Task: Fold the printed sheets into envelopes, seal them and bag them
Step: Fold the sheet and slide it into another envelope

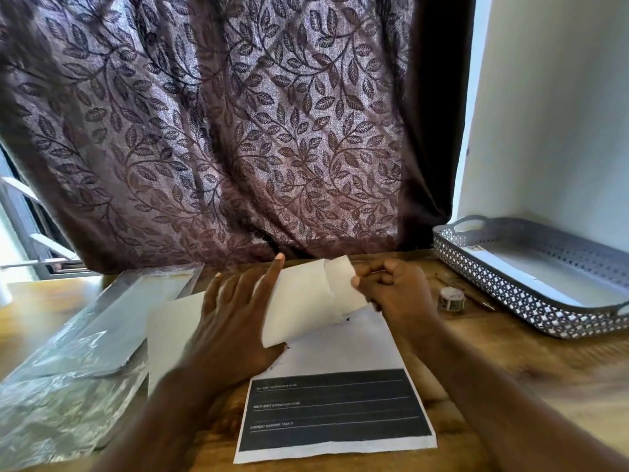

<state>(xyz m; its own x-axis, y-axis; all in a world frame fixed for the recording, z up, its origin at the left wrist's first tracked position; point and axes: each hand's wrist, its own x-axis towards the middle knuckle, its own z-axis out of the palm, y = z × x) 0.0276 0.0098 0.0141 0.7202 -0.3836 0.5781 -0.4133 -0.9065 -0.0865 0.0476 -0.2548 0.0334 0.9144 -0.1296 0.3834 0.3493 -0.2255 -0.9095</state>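
Table: wooden top (527, 386), leaf-pattern curtain (221, 131) hanging behind, and we're mid-fold.
Sheet: the printed sheet (335, 408) lies flat at the near centre of the table, its far end lifted and curling back toward the person.
Risk: that raised flap looks bowed, not squared up. Crease it like this and the fold may well run crooked. If the pinch slips, it likely springs flat again.
Look: white paper with a dark block ruled in pale lines across the near half, and the blank back showing on the flap. Thin and floppy, I'd say.
Right hand (394, 287): fingers curled, pinching the flap's far corner.
Left hand (235, 321): fingers straight and spread, palm down at the sheet's left edge, up against the flap, gripping nothing.
Alongside: blank sheet (173, 321) under that hand, clear bags (68, 386) to the left, tape roll (451, 299) and grey tray (510, 294) to the right.
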